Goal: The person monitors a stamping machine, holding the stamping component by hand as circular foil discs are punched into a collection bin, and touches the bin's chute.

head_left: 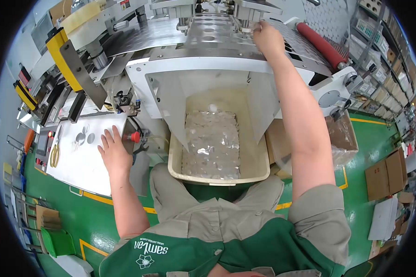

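Observation:
My left hand (114, 154) rests with its fingers spread at the right edge of a white work surface (69, 161). Left of it lie several grey discs (81, 137) and a pair of scissors (55, 154) with yellow handles. My right hand (268, 40) reaches up to the machine, touching or close beside a metal fixture (247, 18) above the perforated sheet (208, 34). Its fingers are bent, and whatever is between them is too small to tell. Below the machine, a cream bin (256, 157) holds many loose clear and silvery discs (210, 143).
A red roller (321, 45) sits at the machine's right end. Yellow guards (64, 60) stand at the left, and a red knob (134, 137) is just right of my left hand. Cardboard boxes (386, 174) and shelves (379, 55) are at the right.

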`<state>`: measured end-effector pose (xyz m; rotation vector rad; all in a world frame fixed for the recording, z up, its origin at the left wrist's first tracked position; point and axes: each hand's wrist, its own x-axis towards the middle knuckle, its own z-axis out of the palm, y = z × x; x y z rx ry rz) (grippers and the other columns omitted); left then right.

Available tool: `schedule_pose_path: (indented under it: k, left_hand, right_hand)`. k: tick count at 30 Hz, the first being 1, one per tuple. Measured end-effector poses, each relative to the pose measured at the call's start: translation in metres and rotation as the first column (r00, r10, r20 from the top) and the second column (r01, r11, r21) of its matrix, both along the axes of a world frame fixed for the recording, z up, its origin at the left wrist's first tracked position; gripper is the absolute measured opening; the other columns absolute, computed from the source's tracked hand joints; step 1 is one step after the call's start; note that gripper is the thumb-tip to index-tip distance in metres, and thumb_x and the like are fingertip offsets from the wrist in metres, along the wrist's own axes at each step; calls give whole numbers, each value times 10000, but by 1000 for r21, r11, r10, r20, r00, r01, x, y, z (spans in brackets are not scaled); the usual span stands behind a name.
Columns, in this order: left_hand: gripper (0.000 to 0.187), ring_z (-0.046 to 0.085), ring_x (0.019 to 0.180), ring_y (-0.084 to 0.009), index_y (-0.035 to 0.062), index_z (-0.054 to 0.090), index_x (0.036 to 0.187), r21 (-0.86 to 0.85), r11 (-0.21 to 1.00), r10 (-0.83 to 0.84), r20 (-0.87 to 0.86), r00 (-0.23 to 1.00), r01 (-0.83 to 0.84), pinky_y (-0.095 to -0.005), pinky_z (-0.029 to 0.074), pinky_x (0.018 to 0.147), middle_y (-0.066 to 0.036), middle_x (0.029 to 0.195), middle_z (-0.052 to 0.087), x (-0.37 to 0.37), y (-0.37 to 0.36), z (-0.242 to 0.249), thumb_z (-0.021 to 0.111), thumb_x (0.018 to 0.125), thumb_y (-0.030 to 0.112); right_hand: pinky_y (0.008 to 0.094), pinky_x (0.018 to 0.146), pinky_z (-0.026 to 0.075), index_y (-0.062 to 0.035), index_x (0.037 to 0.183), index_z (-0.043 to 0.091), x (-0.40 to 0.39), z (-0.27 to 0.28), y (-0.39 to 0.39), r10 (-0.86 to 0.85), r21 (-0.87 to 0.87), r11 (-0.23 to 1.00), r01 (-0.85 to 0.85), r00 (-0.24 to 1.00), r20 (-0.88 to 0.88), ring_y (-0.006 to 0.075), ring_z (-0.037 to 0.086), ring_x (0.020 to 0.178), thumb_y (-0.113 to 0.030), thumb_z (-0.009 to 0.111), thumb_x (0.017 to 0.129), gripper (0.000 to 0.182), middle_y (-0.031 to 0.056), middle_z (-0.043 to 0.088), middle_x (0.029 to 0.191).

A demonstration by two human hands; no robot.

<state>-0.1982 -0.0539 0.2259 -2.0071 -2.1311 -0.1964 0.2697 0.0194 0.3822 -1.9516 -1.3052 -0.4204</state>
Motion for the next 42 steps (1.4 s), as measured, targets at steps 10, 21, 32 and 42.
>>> schedule_pose_path:
  k: [10, 21, 32, 42]
  left_hand:
    - [890, 264, 1413, -384, 88, 260, 1486, 8, 1000, -20, 7, 1000, 20, -506, 212, 1149, -218, 1511, 289, 4, -5, 4, 639, 687, -6]
    - [867, 280, 1397, -406, 68, 275, 1475, 23, 999, -44, 19, 999, 44, -515, 220, 1142, -234, 1500, 297, 6, -8, 8, 626, 686, -4]
    - [886, 270, 1400, -412, 61, 266, 1477, 33, 998, -55, 21, 998, 54, -515, 216, 1143, -242, 1494, 303, 4, -8, 5, 643, 678, -6]
    - [910, 262, 1409, -397, 71, 261, 1482, 0, 1000, -28, 15, 999, 28, -506, 211, 1151, -233, 1510, 280, 6, -8, 9, 668, 671, 3]
  right_hand:
    - [468, 876, 491, -62, 1083, 644, 2, -2, -1, 16, -140, 990, -17, 1000, -6, 392, 638, 987, -255, 489, 866, 329, 195, 672, 1072]
    - [466, 884, 487, -63, 1093, 663, 6, -6, 3, 42, -156, 987, -31, 997, 62, 361, 638, 1016, -216, 479, 858, 336, 196, 675, 1067]
    - [452, 906, 464, -97, 1174, 634, -1, -2, -3, -14, -18, 1000, 15, 997, 77, 356, 644, 992, -230, 479, 864, 370, 176, 689, 1028]
    - [450, 944, 405, -99, 1163, 634, 6, -8, 2, 32, -157, 988, -11, 991, 132, 353, 651, 965, -227, 473, 864, 364, 187, 689, 1006]
